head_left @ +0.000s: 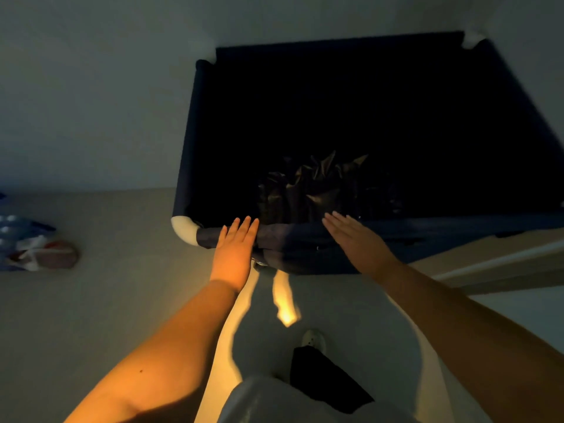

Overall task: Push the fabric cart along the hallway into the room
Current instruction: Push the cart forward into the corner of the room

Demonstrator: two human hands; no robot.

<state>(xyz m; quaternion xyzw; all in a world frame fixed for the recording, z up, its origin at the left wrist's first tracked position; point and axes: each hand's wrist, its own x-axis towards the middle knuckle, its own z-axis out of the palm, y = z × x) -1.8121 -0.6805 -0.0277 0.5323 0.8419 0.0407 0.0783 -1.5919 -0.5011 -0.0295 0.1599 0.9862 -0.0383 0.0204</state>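
Fingers of the left hand [236, 245] are straight and together, laid flat over the near rim of the cart [195, 141]. The right hand [355, 239] is likewise flat, fingers extended, on the same rim; neither hand clamps it. The cart stands directly ahead, a dark bag [317, 184] inside. A door frame [488, 261] lies at right. Judged: pushing under way, room entry outstanding.
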